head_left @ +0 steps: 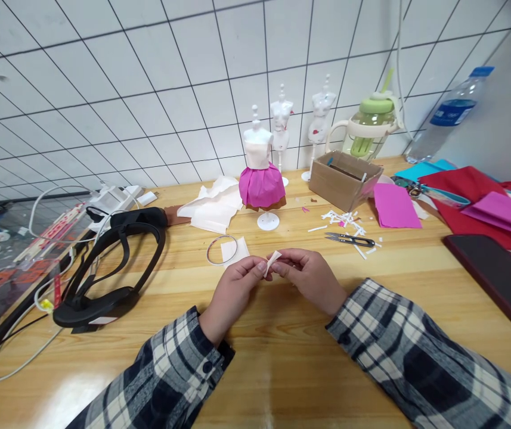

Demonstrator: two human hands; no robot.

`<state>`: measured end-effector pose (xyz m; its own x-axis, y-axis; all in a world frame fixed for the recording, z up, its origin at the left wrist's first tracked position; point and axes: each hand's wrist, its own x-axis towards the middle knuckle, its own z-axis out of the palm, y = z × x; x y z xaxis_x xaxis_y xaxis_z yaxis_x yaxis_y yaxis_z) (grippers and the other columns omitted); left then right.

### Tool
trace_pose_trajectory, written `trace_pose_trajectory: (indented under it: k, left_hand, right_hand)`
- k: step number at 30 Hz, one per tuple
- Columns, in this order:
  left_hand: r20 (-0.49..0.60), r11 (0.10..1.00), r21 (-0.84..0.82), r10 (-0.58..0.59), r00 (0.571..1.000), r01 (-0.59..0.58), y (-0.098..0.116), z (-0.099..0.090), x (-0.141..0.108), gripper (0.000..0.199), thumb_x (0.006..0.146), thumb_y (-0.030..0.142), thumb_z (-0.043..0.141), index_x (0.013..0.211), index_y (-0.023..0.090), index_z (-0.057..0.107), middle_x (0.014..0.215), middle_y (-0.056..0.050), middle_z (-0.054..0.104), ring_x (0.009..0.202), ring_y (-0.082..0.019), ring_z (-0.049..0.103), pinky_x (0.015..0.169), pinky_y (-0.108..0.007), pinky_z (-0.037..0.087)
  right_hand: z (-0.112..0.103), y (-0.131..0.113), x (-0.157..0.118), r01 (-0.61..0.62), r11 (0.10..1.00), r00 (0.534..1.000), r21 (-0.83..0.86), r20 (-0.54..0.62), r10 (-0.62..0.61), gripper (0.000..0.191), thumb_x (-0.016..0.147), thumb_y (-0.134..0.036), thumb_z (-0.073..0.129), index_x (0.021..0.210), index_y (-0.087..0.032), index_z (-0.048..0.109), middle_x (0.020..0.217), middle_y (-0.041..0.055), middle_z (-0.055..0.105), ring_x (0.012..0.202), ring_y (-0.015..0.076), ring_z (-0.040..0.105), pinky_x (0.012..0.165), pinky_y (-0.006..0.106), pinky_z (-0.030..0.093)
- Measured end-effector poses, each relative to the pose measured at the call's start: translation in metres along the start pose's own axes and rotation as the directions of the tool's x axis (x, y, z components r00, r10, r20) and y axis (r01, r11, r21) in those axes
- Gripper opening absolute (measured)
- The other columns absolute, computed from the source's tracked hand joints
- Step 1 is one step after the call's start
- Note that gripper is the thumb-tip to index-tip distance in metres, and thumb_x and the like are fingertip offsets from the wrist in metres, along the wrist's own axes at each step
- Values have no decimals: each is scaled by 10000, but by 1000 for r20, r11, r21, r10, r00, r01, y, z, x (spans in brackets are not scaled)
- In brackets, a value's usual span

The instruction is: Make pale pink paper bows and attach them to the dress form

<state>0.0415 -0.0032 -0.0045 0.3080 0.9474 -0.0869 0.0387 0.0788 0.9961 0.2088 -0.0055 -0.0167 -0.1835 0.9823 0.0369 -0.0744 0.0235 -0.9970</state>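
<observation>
A small cream strip (273, 260) is pinched between the fingertips of my left hand (239, 284) and my right hand (311, 279), above the front middle of the table. Just behind my left hand, a thin silver ring (208, 253) partly overlaps a cream square piece (236, 250). Further back stands a small white dress form (268, 221) wearing a cream top (257, 154) and a magenta skirt (261, 186). Small snips (351, 239) lie beyond my right hand beside white paper scraps (344, 220).
A black headset (136, 292) and cables lie left. Crumpled cream cloth (213, 205) sits behind. Two more dress forms (281, 128), a cardboard box (335, 185), a green-lidded cup (371, 128) and a bottle (447, 119) stand back right. Coloured sheets (396, 205) and a phone (499, 277) lie right.
</observation>
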Motion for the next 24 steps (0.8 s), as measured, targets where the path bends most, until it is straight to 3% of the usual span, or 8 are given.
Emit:
trace_pose_trajectory:
  k: [7, 11, 14, 19, 24]
  left_hand:
    - [91, 992, -104, -68, 993, 78, -7, -2, 1, 258, 851, 390, 612, 770, 146, 636, 729, -24, 587, 726, -143, 527, 727, -260, 417]
    - [29, 998, 67, -13, 999, 11, -2, -4, 1, 322, 887, 441, 540, 787, 152, 639, 734, -25, 595, 737, -155, 541, 742, -271, 420]
    - [4, 975, 213, 59, 998, -59, 3, -4, 0, 264, 864, 396, 582, 775, 154, 635, 749, -22, 609, 758, -157, 549, 751, -267, 420]
    - [-35, 970, 232, 78, 996, -68, 2, -3, -1, 214, 853, 356, 592, 793, 153, 626, 753, -16, 616, 742, -149, 548, 729, -258, 426]
    - [-14, 956, 282, 83, 996, -76, 2, -2, -1, 232, 861, 372, 577, 815, 152, 631, 774, -21, 619, 751, -151, 545, 730, -261, 429]
  right_hand:
    - [-1, -3, 2, -27, 997, 998, 68, 66, 23, 275, 740, -444, 716, 791, -174, 703, 751, 15, 708, 726, 149, 644, 725, 280, 508]
    - [-1, -1, 2, -52, 998, 999, 42, -12, 52, 283, 709, -437, 737, 770, -171, 662, 711, 1, 679, 655, 124, 604, 636, 252, 482]
    - [0, -1, 2, -55, 998, 998, 20, -29, 55, 271, 700, -420, 740, 757, -169, 657, 667, -15, 641, 615, 110, 563, 582, 236, 453]
    - [0, 0, 1, -83, 994, 996, 65, -7, 84, 259, 711, -405, 721, 783, -163, 666, 637, -20, 606, 505, 85, 484, 460, 221, 395]
    - [1, -2, 0, -36, 998, 999, -53, -35, 34, 196, 734, -359, 690, 778, -169, 667, 654, -7, 629, 495, 86, 496, 432, 210, 400]
